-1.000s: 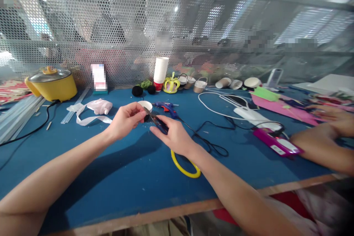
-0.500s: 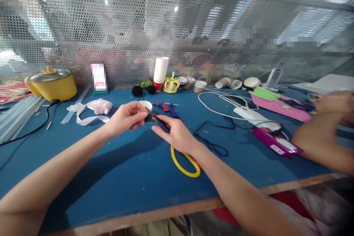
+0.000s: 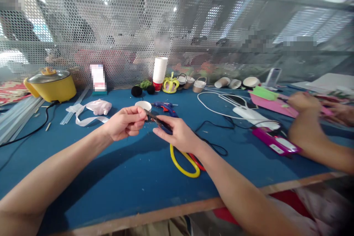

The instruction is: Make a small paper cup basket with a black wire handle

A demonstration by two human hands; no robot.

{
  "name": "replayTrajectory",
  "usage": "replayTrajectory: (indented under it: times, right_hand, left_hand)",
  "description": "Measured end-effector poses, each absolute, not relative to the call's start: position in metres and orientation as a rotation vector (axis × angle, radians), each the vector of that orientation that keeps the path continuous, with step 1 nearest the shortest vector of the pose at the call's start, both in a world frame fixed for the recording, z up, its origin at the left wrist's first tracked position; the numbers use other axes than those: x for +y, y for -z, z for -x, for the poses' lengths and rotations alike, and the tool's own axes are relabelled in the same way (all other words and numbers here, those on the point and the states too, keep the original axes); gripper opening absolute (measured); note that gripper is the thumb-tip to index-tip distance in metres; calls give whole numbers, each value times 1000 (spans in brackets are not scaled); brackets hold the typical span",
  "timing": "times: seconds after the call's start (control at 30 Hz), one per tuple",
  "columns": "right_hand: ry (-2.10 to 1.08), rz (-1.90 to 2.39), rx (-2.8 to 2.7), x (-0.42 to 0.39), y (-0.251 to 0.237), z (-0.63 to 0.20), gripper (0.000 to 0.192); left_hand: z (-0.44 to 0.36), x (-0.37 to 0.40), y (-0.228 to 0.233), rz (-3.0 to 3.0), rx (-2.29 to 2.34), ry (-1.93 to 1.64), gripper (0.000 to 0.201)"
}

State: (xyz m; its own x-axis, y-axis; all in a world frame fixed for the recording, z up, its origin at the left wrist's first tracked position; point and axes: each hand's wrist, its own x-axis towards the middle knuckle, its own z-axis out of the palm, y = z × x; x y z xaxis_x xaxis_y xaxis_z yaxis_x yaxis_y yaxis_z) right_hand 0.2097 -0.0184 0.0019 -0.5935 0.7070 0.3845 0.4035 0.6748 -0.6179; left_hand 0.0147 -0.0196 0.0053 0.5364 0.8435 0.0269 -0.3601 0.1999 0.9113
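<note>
Right hand (image 3: 179, 132) grasps dark pliers (image 3: 158, 121); left hand (image 3: 125, 123), just shifted slightly lower, pinched near tips, anything held unclear; close work seems unfinished.

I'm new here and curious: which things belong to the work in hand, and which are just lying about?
In use:
- dark-handled tool, in the right hand
- left hand, pinched near its tip; anything held is unclear

Seemingly lying about:
- yellow pot
- stacked paper cups
- blue glue gun
</note>
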Motion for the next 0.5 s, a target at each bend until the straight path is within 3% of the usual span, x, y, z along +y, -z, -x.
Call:
replayTrajectory:
  times: [0.5]
  right_hand:
    - [-456, 845, -2290, -14, -2, -210, 35]
  left_hand:
    - [-16, -18, 0, -961, 458, -856, 13]
